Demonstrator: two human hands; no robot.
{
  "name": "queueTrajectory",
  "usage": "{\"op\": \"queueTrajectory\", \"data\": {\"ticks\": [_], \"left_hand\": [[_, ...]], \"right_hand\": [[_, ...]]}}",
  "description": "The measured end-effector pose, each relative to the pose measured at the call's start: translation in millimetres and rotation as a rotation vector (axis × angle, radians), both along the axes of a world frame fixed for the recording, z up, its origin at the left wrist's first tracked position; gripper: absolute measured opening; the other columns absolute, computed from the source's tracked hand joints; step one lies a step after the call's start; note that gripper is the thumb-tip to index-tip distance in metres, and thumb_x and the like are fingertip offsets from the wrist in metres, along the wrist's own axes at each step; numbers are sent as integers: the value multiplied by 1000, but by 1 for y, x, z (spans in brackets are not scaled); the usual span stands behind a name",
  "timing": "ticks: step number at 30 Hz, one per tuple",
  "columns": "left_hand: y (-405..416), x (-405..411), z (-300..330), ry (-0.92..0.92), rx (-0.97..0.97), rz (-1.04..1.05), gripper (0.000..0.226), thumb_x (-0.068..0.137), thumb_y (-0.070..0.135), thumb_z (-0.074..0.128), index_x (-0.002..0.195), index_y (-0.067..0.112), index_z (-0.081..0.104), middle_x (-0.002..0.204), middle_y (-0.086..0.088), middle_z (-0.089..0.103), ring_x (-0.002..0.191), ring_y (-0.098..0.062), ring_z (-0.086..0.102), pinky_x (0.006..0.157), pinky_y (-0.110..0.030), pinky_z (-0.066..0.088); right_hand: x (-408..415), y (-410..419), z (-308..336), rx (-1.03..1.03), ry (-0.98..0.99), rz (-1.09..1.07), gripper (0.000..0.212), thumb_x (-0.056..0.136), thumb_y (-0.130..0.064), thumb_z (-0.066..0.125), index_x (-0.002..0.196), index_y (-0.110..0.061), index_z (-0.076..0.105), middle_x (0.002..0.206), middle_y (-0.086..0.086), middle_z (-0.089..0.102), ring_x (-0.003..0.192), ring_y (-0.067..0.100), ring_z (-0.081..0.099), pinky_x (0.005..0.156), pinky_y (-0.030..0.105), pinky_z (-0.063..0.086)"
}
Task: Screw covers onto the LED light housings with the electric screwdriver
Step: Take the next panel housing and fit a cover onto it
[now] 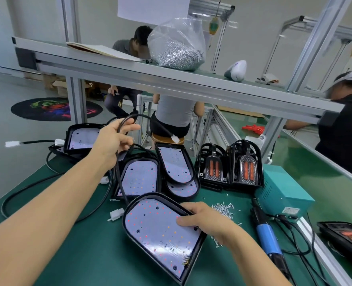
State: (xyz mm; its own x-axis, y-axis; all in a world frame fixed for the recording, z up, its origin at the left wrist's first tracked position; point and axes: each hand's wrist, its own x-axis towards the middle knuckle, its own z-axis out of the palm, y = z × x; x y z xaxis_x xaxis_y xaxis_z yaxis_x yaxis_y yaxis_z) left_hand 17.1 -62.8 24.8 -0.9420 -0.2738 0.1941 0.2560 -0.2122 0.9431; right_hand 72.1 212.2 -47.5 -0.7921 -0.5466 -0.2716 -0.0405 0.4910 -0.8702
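1. Right hand clamps the near edge of an LED housing, thumb flat on its white LED board, fingers tucked out of sight underneath; the housing sits tilted on the green table.
2. Left hand is up in the air, fingers curled round a black cable that loops overhead to a white connector. Where the cable's lower end goes is hidden behind the housing.
3. More open housings are piled just behind, overlapping each other.
4. Two stacks of covers stand upright beyond them, their lower members hard to count.
5. The electric screwdriver lies untouched to the right, tip cut off by the forearm, beside loose screws and a teal power box.
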Motion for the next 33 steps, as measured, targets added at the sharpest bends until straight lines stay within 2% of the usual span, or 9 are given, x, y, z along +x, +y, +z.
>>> {"op": "queueTrajectory", "data": {"ticks": [3,8,12,15,17,21,25,29,33], "left_hand": [[-1,16,-13,7,-151,86,53,78,-25,35,92,18,63,93,0,68,48,-7,47,45,-16,36],[12,51,-37,80,-394,123,46,76,-26,35,92,5,66,84,0,68,57,-4,52,65,-16,44],[29,77,-55,151,-670,145,43,86,-18,40,82,17,66,78,-17,63,66,-27,50,68,-29,39],[34,96,-69,149,-826,106,54,83,-19,39,79,30,62,75,-10,59,59,-16,44,58,-27,41],[35,110,-75,135,-898,87,62,78,-21,38,80,36,61,76,-8,61,68,-21,51,68,-34,45],[28,135,-89,192,-970,79,58,78,-15,39,84,36,66,82,8,65,75,-6,56,73,-19,43],[17,148,-95,396,-1387,77,52,51,-13,35,78,14,69,84,9,67,83,-12,51,76,-31,37],[4,147,-104,412,-1658,86,48,53,0,22,66,17,65,83,8,67,88,-13,45,79,-30,32],[-11,148,-124,377,-1753,-1,51,51,4,20,76,24,60,92,9,66,97,-13,46,84,-28,32]], "right_hand": [[8,0,-1,19,22,3,40,92,-9,60,61,-35,60,53,-17,42,50,3,36,50,16,27],[21,6,-17,11,14,-97,23,90,-9,62,72,-21,55,56,-11,42,52,8,36,50,20,27],[33,6,-26,-77,1,-284,19,90,-7,63,78,-21,68,67,-9,61,57,8,52,54,18,40],[42,7,-29,-161,-41,-377,14,92,-5,61,90,-17,69,75,-7,70,66,12,62,64,21,47],[48,7,-30,-205,-60,-424,16,93,-3,59,92,-17,68,76,-7,72,65,9,64,62,19,48],[59,7,-32,-196,-66,-433,22,94,-5,57,110,-17,66,103,2,74,81,13,66,74,23,52],[62,12,-31,-138,-66,-397,15,94,-8,56,97,-16,68,85,-5,71,70,10,61,66,18,46],[62,15,-35,-75,-25,-354,13,94,-12,58,85,-17,65,68,-10,59,66,11,50,62,21,39],[63,13,-35,-106,-69,-356,27,92,-18,61,119,-23,64,93,-14,69,81,3,60,75,16,45]]}}
